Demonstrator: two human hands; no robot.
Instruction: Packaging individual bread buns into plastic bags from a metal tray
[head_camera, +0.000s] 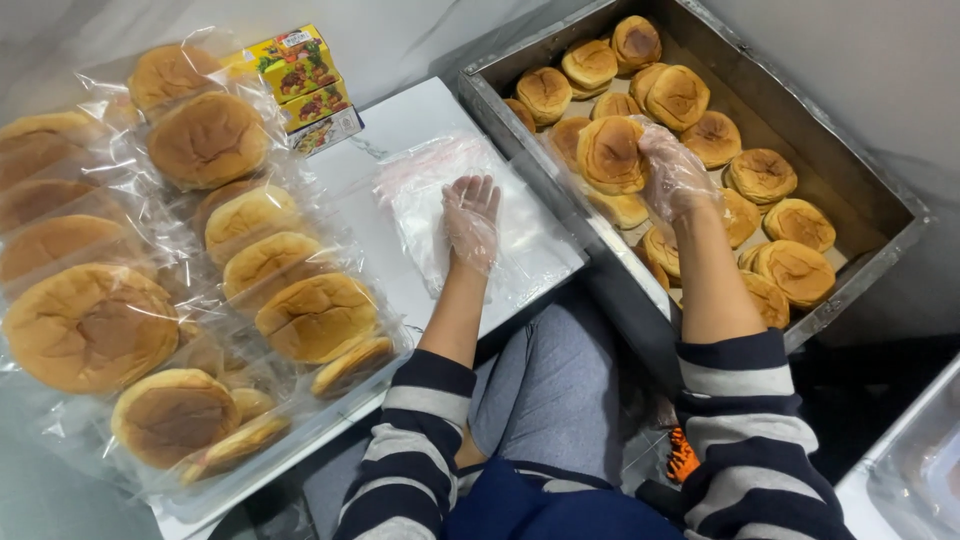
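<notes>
Round golden-brown bun (611, 153), the one in play, sits lifted over the near left part of the deep grey metal tray (862, 190), gripped from the right side by the right hand (676, 175), whose gloved fingers curl around its edge. That tray stands at the upper right and carries many more loose brown buns (797, 270), lying close together across its floor. To the left, the white flat surface (420, 115) bears a wide spread of bagged buns in clear plastic wrappers (290, 300), overlapping in rows from the far left edge to the middle. Between those and the tray lies a stack of empty clear plastic bags (520, 240); the left hand (471, 222), in a thin transparent glove, rests flat on it with fingers spread wide and holding nothing. Both arms wear navy and grey striped sleeves (740, 400). At the top, just beside the bagged buns, sit small yellow and green printed cardboard boxes (300, 75).
</notes>
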